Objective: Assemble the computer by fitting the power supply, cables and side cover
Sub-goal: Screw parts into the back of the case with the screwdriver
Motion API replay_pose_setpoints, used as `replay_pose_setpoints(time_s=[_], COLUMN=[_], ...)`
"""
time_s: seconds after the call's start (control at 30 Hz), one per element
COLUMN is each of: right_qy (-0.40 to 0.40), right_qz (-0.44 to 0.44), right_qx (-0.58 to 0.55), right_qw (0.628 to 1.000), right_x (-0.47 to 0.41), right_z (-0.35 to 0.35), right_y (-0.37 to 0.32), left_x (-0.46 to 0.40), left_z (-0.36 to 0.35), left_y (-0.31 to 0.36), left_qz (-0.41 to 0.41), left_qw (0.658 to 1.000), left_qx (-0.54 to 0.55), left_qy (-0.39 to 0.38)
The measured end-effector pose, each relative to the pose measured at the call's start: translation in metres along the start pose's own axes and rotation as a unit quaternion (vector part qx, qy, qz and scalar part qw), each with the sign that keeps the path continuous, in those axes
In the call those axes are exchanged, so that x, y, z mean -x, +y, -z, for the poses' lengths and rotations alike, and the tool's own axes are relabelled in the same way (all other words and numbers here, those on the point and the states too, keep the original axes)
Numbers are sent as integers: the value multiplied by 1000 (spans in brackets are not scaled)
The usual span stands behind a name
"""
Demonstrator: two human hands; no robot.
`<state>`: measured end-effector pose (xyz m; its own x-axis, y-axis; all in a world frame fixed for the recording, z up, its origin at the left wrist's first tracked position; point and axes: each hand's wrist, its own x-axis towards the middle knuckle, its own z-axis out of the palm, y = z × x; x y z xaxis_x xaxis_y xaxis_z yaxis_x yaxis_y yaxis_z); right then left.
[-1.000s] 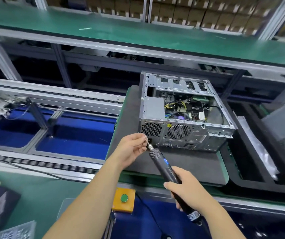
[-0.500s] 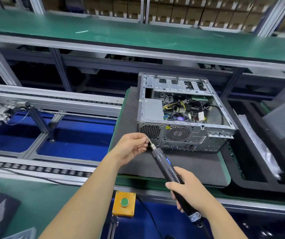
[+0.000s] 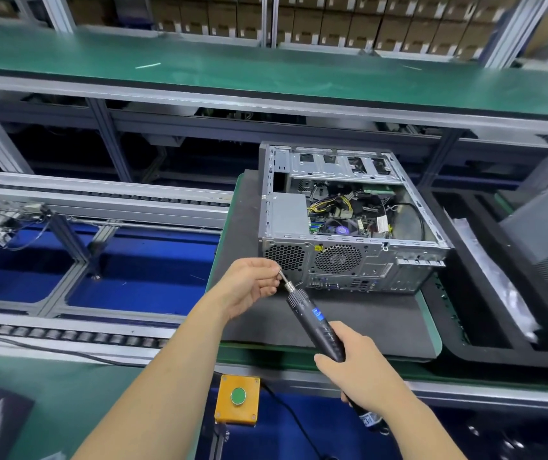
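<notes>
An open grey computer case [image 3: 349,260] lies on its side on a dark mat [image 3: 349,320], rear panel toward me. Inside sit the grey power supply [image 3: 287,215] at the left and coloured cables [image 3: 335,205] over the motherboard. My right hand [image 3: 358,370] grips the black electric screwdriver [image 3: 315,323], which slants up and left toward the case's rear corner. My left hand [image 3: 249,283] pinches at the screwdriver's metal bit tip [image 3: 284,280]; whether a screw is there is hidden by my fingers. No side cover is on the case.
A yellow box with a green button [image 3: 237,398] hangs at the bench's front edge. A roller conveyor [image 3: 66,336] and blue bays [image 3: 139,273] lie to the left. A black tray with a plastic bag [image 3: 498,283] sits to the right. A green shelf [image 3: 266,74] runs above.
My view has shifted slightly. Both hands stay at the screwdriver, with its tip still held in my left fingers just in front of the case's rear left corner.
</notes>
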<state>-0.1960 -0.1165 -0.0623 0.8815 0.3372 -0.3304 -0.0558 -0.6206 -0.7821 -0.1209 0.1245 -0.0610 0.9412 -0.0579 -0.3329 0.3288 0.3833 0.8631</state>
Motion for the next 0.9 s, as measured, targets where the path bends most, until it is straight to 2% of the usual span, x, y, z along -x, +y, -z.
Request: replay_pose_setpoints(time_s=[0.13,0.23,0.33,0.47,0.57,0.9], right_qy=[-59,-76,-69,-56,-42,-7], right_qz=[-18,-40,-52,-74,-72,-75], right_qx=[-90,-168,-226,-291,-296,-267], right_qw=[994,982,970,952,952,961], right_x=[1,0,-5,-14,-21,-26], right_z=[4,-7,-22,-39,-45,-53], right_y=[-3,-14,-28,-46,-55,-57], left_x=[0,-3,-10,-16,-18,-19], left_z=[8,2,-11,-24,-25,-26], left_y=[6,-2,-15,-14,-7,-1], left_qz=[55,79,56,41,31,50], left_qw=[998,989,970,951,945,955], left_qx=[21,126,231,294,309,263], left_qy=[-30,4,52,91,104,129])
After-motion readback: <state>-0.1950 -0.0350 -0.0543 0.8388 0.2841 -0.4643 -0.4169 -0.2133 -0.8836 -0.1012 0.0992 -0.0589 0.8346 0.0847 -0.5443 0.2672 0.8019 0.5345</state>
